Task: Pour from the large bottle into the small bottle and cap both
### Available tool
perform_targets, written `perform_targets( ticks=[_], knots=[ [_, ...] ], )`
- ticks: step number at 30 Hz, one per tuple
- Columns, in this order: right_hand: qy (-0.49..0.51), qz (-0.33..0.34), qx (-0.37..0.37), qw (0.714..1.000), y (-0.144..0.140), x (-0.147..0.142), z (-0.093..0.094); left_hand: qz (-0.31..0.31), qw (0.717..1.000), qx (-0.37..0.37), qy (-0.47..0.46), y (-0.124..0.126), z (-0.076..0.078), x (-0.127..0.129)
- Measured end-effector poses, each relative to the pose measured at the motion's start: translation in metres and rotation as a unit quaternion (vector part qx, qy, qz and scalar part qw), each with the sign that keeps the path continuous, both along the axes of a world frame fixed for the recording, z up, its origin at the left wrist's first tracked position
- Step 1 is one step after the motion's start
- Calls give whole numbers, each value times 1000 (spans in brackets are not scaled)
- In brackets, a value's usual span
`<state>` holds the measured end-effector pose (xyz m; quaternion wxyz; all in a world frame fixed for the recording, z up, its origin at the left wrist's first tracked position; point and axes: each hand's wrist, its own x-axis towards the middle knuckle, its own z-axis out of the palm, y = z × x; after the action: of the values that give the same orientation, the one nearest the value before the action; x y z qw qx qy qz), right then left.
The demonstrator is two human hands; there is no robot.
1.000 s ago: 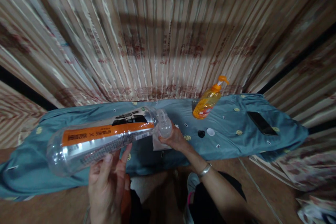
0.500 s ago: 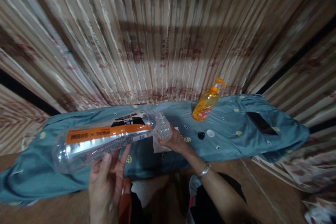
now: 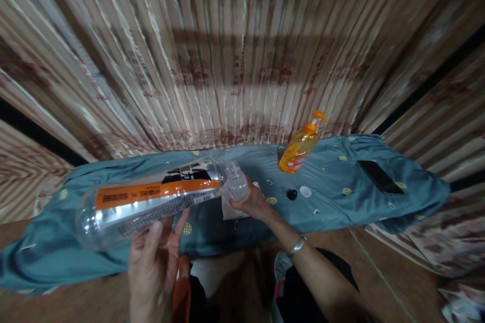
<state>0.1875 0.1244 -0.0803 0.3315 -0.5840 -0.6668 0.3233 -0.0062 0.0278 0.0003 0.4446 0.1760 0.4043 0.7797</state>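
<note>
Now the left hand point(image 3: 153, 262) is at the near edge of the view, palm up, with its fingers curled under the large clear bottle point(image 3: 151, 202) and closed around its body near the middle. The bottle lies almost horizontal above the bench point(image 3: 45, 242). Its long axis runs from the near left, where the rounded base is, to the far right, where the neck is, and the neck end sits a little higher than the base. An orange label band runs along this axis.

The right hand point(image 3: 253, 203) is at the other end, to the right of the left hand and farther from the body. It is closed on a small clear bottle point(image 3: 238, 184), and the mouth of the large bottle meets this small one; I cannot tell if the two openings really touch. Under the right hand a white cloth point(image 3: 229, 207) lies on the blue cover of the bench.

Further right on the bench lie a black cap point(image 3: 291, 194) and a white cap point(image 3: 305, 191), close together, then an orange pump bottle point(image 3: 299, 150) behind them, and a dark phone point(image 3: 381, 177) well apart at the far right.
</note>
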Motion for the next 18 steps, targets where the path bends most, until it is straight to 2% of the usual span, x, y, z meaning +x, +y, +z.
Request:
perform_targets(
  ticks=[18],
  knots=[
    [11,-2,4,1000,2,0,-4,0,1000,-6,26,-1,3,3]
  ],
)
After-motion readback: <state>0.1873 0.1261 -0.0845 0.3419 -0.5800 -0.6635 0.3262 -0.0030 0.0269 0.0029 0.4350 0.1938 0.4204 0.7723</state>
